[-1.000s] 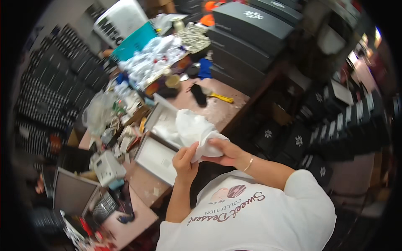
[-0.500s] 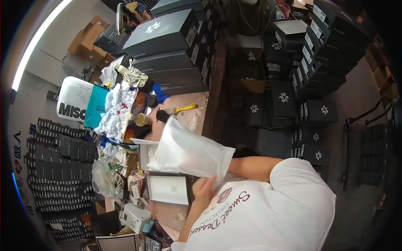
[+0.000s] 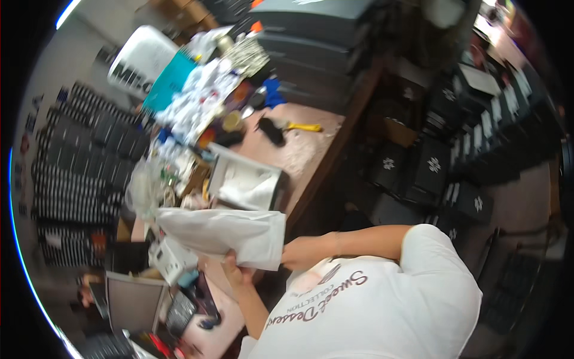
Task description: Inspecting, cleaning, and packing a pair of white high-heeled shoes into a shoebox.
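Note:
A white cloth-like bag (image 3: 224,233) lies stretched between my hands, above the table. My left hand (image 3: 239,272) is closed on its lower edge, thumb up against the bag. At the bag's right end is my right hand (image 3: 305,251), fingers curled at the edge and partly hidden; it seems to grip there. Just beyond the bag stands an open grey shoe box (image 3: 281,185) with a white wrapped item (image 3: 248,188) inside. What the bag holds, if anything, does not show.
Behind the box lie a yellow-handled brush (image 3: 305,127), a black object (image 3: 272,130) and a heap of crumpled white paper (image 3: 200,90). Dark shoe boxes (image 3: 311,66) are stacked at the back; more boxes (image 3: 433,161) stand right. A white device (image 3: 170,260) sits left.
The view has turned. The bag has moved off the open box toward its near side, lying flatter, so the box's contents show. My right hand, hidden behind the bag before, is now visible.

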Demonstrator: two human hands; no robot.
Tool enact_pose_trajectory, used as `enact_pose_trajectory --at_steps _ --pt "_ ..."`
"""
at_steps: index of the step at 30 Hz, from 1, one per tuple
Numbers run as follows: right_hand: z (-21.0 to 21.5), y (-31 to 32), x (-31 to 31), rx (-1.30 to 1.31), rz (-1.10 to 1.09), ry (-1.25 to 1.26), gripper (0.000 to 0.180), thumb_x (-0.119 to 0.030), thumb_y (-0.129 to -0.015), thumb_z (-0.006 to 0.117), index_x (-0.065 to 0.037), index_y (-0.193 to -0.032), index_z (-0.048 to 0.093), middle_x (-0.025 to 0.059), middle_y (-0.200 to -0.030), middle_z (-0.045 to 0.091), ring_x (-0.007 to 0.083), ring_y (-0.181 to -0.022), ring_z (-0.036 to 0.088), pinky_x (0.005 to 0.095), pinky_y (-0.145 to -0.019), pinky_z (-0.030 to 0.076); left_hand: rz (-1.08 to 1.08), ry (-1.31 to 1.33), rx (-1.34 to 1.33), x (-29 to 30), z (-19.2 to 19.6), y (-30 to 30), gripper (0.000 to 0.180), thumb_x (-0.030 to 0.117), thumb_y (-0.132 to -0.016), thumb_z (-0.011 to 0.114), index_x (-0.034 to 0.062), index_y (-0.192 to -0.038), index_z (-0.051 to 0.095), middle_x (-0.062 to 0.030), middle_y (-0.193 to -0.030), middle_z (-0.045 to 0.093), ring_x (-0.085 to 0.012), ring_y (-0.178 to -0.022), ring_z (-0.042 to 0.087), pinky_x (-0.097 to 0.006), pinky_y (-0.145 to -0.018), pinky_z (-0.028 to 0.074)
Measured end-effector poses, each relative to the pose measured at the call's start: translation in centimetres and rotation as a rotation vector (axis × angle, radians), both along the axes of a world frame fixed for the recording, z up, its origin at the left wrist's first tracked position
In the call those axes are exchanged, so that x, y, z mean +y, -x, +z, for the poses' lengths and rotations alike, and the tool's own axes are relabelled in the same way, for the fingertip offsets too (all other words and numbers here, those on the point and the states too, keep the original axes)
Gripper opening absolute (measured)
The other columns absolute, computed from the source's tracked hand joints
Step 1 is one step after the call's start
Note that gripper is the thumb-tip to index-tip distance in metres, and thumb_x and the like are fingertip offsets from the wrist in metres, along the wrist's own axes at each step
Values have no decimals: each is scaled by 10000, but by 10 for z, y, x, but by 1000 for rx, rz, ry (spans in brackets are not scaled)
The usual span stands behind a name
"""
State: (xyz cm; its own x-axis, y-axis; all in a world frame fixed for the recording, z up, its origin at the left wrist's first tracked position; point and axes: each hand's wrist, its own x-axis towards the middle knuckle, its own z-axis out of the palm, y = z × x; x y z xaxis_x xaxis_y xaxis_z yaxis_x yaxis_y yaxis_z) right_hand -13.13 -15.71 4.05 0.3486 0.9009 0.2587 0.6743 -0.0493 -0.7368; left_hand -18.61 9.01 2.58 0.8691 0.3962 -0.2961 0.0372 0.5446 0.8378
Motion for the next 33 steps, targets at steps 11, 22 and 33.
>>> enact_pose_trajectory --at_steps 11,22,33 --pt "-61 -105 11 1943 -42 -415 553 -326 -857 598 -69 -1307 407 91 -1187 566 193 -1032 587 366 -894 487 -13 -276 -173 -79 18 -115 767 -96 -770 471 93 -1433 136 -136 -1338 373 -225 -1217 397 -353 -1030 329" --pt "-3 -281 -78 1483 -438 -171 526 -123 -779 614 -35 -1265 432 74 -1104 570 160 -972 578 331 -874 472 -754 -2171 117 -39 -36 -292 498 24 -679 585 48 -1175 550 -98 -1049 594 -265 -1171 462 -587 -1060 161" --pt "-72 -312 118 430 -338 186 486 -275 -827 609 8 -1207 502 202 -1201 512 274 -997 565 337 -867 443 -826 -1484 183 21 -114 -229 326 65 -724 551 63 -1042 626 -127 -1080 578 -291 -1108 471 -505 -1045 259"
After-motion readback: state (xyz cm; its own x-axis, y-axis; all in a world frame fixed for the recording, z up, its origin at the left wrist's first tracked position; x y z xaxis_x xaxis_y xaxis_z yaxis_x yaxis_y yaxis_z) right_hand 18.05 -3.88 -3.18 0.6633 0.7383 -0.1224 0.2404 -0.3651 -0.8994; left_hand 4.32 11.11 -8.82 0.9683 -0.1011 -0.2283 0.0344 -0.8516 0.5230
